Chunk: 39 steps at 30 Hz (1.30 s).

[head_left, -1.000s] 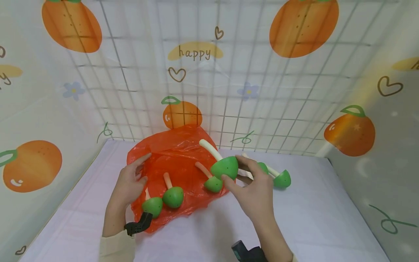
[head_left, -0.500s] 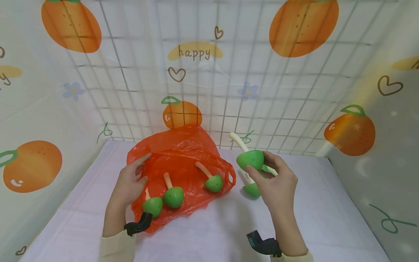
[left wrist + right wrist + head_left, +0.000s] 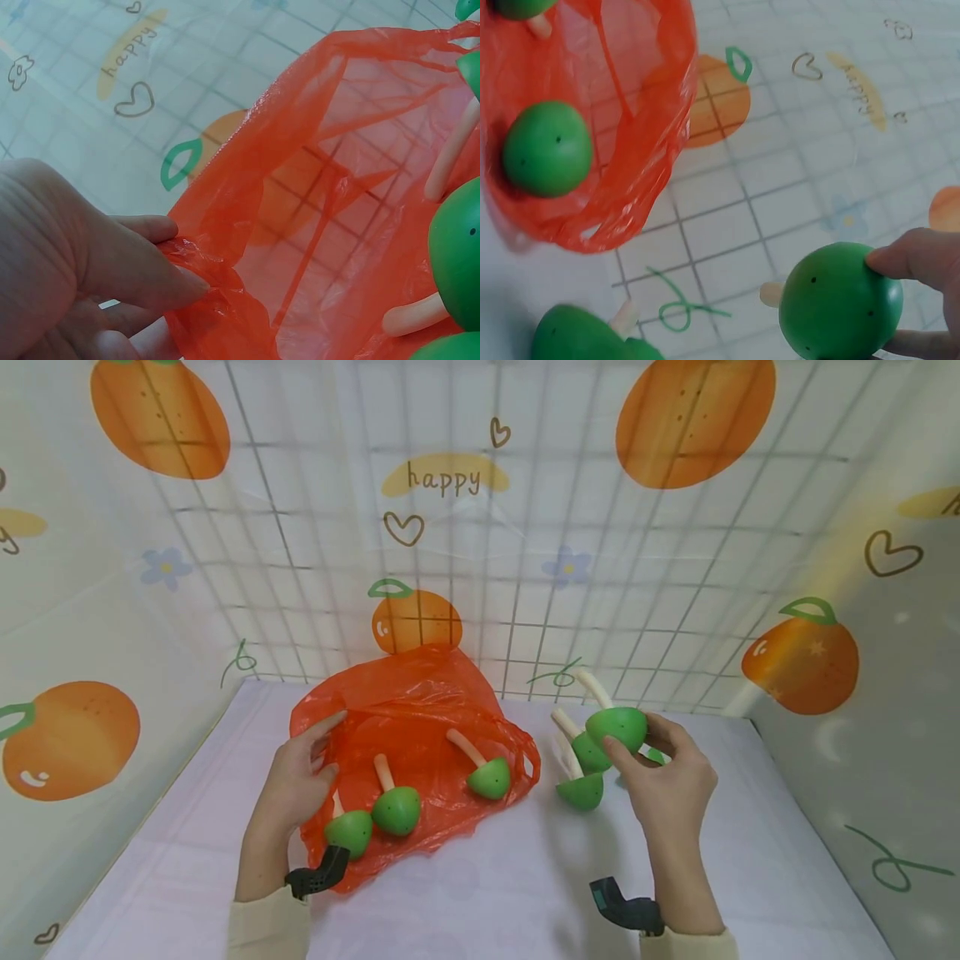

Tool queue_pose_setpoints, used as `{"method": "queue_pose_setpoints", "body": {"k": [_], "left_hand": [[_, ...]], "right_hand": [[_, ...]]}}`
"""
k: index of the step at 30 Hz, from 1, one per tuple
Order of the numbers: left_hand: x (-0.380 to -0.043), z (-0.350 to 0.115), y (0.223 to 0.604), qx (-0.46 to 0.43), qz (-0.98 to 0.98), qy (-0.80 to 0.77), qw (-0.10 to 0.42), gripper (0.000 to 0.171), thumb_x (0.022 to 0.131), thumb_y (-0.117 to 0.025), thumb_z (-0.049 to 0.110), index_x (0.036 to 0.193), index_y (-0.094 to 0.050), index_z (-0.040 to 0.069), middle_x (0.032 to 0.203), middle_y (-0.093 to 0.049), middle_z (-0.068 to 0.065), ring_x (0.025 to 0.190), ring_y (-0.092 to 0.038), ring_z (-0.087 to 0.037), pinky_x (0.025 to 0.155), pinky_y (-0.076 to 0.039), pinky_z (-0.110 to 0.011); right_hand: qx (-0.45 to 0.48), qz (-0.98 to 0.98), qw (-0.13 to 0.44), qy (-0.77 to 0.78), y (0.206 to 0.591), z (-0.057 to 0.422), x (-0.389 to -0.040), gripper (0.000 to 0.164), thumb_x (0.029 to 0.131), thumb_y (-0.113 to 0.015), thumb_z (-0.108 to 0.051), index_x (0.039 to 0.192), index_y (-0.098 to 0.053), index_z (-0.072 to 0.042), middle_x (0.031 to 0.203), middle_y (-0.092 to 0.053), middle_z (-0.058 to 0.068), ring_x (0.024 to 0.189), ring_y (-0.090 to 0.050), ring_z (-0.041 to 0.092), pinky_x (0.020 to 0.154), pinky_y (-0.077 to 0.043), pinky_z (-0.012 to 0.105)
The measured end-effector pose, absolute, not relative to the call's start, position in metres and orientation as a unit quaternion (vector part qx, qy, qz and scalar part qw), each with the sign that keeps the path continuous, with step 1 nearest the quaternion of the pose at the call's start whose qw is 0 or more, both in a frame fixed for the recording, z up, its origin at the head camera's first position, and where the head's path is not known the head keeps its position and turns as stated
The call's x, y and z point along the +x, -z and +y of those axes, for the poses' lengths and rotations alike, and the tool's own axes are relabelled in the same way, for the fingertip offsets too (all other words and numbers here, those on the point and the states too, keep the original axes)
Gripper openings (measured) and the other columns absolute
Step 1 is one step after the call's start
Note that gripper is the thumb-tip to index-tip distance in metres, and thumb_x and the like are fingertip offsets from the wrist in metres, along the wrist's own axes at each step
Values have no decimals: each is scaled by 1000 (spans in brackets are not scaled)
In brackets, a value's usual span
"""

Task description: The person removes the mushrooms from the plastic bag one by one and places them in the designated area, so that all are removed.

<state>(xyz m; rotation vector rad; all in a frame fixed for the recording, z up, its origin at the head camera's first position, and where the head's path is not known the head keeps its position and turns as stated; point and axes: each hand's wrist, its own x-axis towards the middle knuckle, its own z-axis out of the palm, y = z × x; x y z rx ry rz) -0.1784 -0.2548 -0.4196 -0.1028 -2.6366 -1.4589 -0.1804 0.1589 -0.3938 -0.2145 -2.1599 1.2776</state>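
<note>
My right hand (image 3: 675, 785) pinches a green-capped toy mushroom (image 3: 617, 728) by its domed cap, with the pale stem pointing up and back. In the right wrist view the thumb presses on the dotted cap (image 3: 840, 304). It is held above the right side of the table, beside a red plastic bag (image 3: 420, 693). At the bag's left edge my left hand (image 3: 296, 785) pinches the thin film between thumb and fingers (image 3: 150, 225). Three similar mushrooms lie at the bag's near side, one at the left (image 3: 348, 833), one central (image 3: 396, 812), one at the right (image 3: 489, 779).
More toy mushrooms lie on the white table right of the bag, one in front (image 3: 581, 793) and one behind it (image 3: 592, 753). Another green piece (image 3: 656, 757) is mostly hidden by the right hand. A printed curtain (image 3: 465, 552) over a wire grid stands behind.
The right hand has carried its mushroom rightward, from over the bag's right edge to over the loose mushrooms on the table. The left hand has stayed at the bag.
</note>
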Motion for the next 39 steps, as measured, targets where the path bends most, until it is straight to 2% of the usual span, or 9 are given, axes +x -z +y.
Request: {"method": "queue_pose_setpoints", "body": {"k": [13,15,17,20,22,26,39], "left_hand": [[-178,-255,419,-43,-870,486,65,68,96,-53,-13,160,-45,9,160,-45,-19,144,-46,-42,116,-40,-58],[-178,-255,419,-42,-871,486,64,68,96,-53,-13,160,-45,9,160,-45,-19,145,-45,-43,116,-40,-58],[-178,-255,418,-38,-871,487,62,68,96,-54,-13,160,-45,10,160,-45,-19,145,-45,-42,116,-40,-58],[-178,-255,419,-33,-870,488,58,69,97,-54,-12,161,-44,12,161,-45,-18,146,-45,-41,116,-40,-57],[-178,-255,419,-31,-870,488,57,69,97,-54,-12,161,-44,12,161,-44,-17,146,-45,-41,116,-40,-57],[-178,-254,419,-32,-871,487,57,69,97,-54,-12,161,-44,12,161,-44,-17,146,-45,-41,116,-40,-57],[-178,-254,419,-29,-870,489,57,69,97,-54,-12,161,-44,12,161,-44,-18,146,-44,-41,116,-40,-57]], "right_hand": [[-134,-827,294,-461,418,179,-190,59,88,-85,-22,137,-65,4,124,-69,24,115,-63,37,72,-42,1],[-143,-832,293,-449,421,181,-191,59,88,-85,-23,137,-65,4,124,-69,25,117,-62,39,78,-44,10],[-151,-835,290,-443,424,183,-193,59,88,-84,-21,137,-65,5,124,-69,25,119,-60,41,89,-48,26],[-159,-836,285,-441,430,186,-195,60,87,-84,-20,137,-63,7,124,-68,28,122,-56,44,101,-41,54],[-163,-837,280,-441,434,188,-197,61,88,-84,-19,137,-62,8,125,-67,30,123,-54,46,106,-36,62],[-173,-843,270,-432,440,191,-198,62,88,-83,-20,139,-61,8,127,-65,32,124,-52,47,107,-31,64],[-185,-857,246,-414,455,195,-201,64,87,-84,-19,138,-60,10,129,-65,33,123,-55,48,106,-37,63]]}}
